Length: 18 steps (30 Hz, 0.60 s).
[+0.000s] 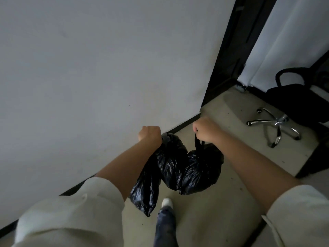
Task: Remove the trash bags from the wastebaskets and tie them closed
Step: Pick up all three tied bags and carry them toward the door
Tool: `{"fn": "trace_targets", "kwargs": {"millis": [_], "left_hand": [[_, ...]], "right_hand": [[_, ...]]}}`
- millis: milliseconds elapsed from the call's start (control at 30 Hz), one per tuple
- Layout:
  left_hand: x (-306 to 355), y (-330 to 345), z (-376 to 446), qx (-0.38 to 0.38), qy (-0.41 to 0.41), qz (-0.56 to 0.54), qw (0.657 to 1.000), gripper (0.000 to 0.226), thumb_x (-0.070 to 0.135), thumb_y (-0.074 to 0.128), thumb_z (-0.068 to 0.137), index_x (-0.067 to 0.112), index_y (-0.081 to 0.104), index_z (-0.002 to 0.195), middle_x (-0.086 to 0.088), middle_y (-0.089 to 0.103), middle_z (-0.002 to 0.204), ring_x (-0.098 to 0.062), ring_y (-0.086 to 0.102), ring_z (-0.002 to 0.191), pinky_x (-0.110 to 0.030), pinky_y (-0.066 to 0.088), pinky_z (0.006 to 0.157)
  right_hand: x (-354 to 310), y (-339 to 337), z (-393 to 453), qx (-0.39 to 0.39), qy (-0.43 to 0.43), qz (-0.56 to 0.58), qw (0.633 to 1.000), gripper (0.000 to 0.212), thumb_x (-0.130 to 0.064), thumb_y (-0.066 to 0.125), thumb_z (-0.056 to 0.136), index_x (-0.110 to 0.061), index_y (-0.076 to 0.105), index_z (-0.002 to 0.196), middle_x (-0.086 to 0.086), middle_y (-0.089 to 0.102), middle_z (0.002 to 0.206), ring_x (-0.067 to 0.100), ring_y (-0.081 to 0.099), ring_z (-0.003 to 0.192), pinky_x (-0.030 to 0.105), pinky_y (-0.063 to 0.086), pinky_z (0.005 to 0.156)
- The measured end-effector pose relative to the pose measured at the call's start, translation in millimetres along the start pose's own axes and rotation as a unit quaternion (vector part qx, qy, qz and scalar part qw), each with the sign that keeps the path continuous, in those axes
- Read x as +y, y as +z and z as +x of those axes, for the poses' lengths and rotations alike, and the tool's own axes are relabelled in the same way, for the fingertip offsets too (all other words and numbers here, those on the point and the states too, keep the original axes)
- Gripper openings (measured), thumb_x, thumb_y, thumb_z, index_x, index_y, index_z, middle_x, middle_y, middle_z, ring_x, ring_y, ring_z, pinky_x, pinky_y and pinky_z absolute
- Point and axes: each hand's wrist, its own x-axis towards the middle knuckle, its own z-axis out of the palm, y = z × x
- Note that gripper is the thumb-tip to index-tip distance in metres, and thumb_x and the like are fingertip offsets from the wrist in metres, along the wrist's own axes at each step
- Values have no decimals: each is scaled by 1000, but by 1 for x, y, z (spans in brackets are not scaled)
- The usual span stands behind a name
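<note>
You stood close to the white wall (pixel 89 68), and everything else here is placed from it. Your left hand (pixel 149 133) was a closed fist right in front of the wall, just above its dark baseboard (pixel 181 126), gripping the gathered necks of black trash bags; from that fist hung a rounded bag (pixel 170 157) and, lower and closer to you along your left forearm, a longer, slacker bag (pixel 146 189). Your right hand (pixel 206 130) was also a closed fist, a little farther out from the wall than the left, its fingers curled round the thin twisted black neck of a third bag (pixel 201 168). That bag hung below the fist and pressed against the rounded bag on its wall side. All three bags were off the pale floor (pixel 222 207), held in the air between your two forearms, with the cream sleeves (pixel 74 220) pushed up past the wrists. Below the bags, away from the wall, your white shoe (pixel 167 202) and dark trouser leg (pixel 165 227) showed on the floor. Past the wall's far corner, beyond a dark door frame (pixel 229 59), an office chair (pixel 293 100) with a chrome star base (pixel 277 123) stood well apart from the bags. No wastebasket was in view, and I cannot tell whether the necks inside your fists were knotted.
</note>
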Motion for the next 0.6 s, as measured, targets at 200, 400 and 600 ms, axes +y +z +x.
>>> {"fn": "trace_targets", "kwargs": {"millis": [200, 400, 600], "left_hand": [[60, 17, 152, -65, -9, -29, 997, 27, 6, 46, 89, 3, 57, 114, -16, 59, 120, -32, 47, 119, -35, 47, 89], [91, 41, 256, -134, -91, -81, 984, 32, 10, 45, 91, 7, 50, 122, -15, 54, 125, -31, 42, 122, -36, 44, 92], [125, 71, 348, -153, -193, -133, 960, 33, 9, 45, 90, 8, 47, 123, -16, 55, 124, -33, 42, 121, -37, 45, 88]], "right_hand": [[97, 23, 133, -69, 16, -56, 996, 20, 4, 39, 82, -9, 41, 67, 2, 31, 65, 24, 42, 81, 28, 29, 55], [184, 45, 235, -156, 23, -108, 982, 26, -4, 41, 85, -16, 39, 62, 4, 41, 73, 31, 50, 99, 36, 41, 83], [274, 68, 349, -216, 9, -131, 968, 23, -6, 41, 88, -9, 54, 106, 12, 57, 110, 30, 51, 107, 35, 43, 87]]}}
